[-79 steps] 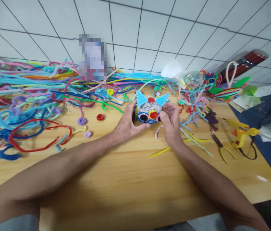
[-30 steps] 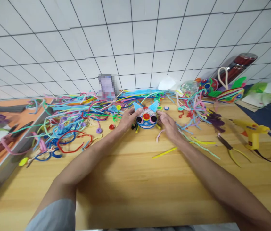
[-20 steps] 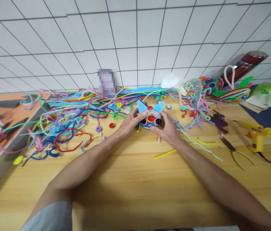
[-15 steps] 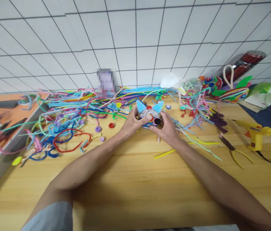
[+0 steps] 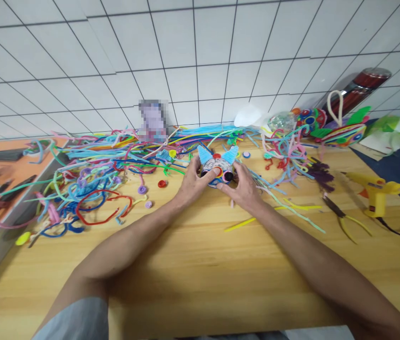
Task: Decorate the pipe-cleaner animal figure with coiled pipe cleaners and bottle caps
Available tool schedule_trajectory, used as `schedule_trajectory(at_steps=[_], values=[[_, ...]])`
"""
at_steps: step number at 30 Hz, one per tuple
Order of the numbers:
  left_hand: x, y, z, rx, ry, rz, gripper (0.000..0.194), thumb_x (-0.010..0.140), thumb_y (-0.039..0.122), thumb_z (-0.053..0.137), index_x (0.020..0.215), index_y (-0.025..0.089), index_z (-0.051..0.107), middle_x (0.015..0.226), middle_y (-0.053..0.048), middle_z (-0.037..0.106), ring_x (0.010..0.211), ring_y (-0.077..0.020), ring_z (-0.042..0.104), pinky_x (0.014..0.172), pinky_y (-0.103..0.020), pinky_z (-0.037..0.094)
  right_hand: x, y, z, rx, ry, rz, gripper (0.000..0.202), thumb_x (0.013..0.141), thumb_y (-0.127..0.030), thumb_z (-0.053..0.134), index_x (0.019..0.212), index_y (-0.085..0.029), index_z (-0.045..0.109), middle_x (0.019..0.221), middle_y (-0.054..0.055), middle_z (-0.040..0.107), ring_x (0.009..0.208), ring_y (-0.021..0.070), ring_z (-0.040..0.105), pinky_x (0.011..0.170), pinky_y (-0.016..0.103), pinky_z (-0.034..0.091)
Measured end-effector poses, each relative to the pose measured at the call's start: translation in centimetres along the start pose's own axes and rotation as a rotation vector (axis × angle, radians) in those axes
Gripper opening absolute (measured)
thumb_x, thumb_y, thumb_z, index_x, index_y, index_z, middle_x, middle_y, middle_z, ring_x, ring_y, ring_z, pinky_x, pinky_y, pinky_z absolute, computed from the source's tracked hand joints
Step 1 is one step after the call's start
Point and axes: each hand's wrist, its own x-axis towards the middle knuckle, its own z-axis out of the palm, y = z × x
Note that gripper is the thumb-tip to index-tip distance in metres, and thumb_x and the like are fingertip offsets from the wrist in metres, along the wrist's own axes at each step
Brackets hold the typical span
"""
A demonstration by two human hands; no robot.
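Between my two hands is a pipe-cleaner animal head [image 5: 217,164], roundish, with light blue pointed ears, a red spot on top, a grey and white coiled forehead and dark round eyes. My left hand [image 5: 195,181] grips its left side, the thumb laid across the front near a red and yellow ring. On the other side my right hand [image 5: 243,187] closes round it, thumb at the lower edge. Part of the head is hidden behind my fingers. A red coil [image 5: 162,183] and a purple coil [image 5: 142,190] lie on the table left of my left hand.
Loose pipe cleaners [image 5: 90,156] spread over the table's back and left. At right lie pliers [image 5: 342,214] with yellow handles and a yellow glue gun [image 5: 377,193]. A colourful fish-like craft [image 5: 345,135] and a red cylinder [image 5: 363,87] stand by the tiled wall.
The whole view has shifted slightly, so things appear a little further left. The animal head has turned a little, showing both dark eyes now. Both hands keep their hold.
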Motion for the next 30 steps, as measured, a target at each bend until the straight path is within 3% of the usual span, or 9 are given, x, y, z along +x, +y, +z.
schedule_trajectory(at_steps=[8,14,30], values=[[-0.8,-0.3,0.5,0.06,0.048,0.044,0.051,0.096,0.052,0.074,0.131,0.022,0.054,0.129,-0.008,0.067,0.12,-0.0243,0.065,0.108,-0.04,0.052,-0.3,-1.0,-0.4,0.007,0.035,0.017,0.077,0.089,-0.054,0.076,0.154,-0.024,0.047,0.152,0.019,0.059,0.141,0.0389,0.057,0.114,0.063,0.051],[-1.1,-0.3,0.7,0.101,0.066,0.017,0.058,0.094,0.051,0.073,0.139,0.023,0.048,0.139,-0.012,0.064,0.126,-0.0268,0.064,0.112,-0.044,0.051,-0.3,-2.8,-0.1,-0.028,0.132,0.013,0.065,0.091,-0.044,0.071,0.148,-0.021,0.048,0.138,0.019,0.064,0.13,0.0361,0.063,0.107,0.059,0.056],[-1.4,-0.2,0.7,0.081,0.06,-0.018,0.065,0.096,0.053,0.073,0.145,0.023,0.045,0.149,-0.014,0.058,0.137,-0.0294,0.059,0.121,-0.046,0.045,-0.4,-3.1,0.0,0.004,0.13,0.069,0.055,0.091,-0.044,0.068,0.141,-0.025,0.052,0.135,0.016,0.064,0.128,0.0343,0.062,0.107,0.058,0.056]])
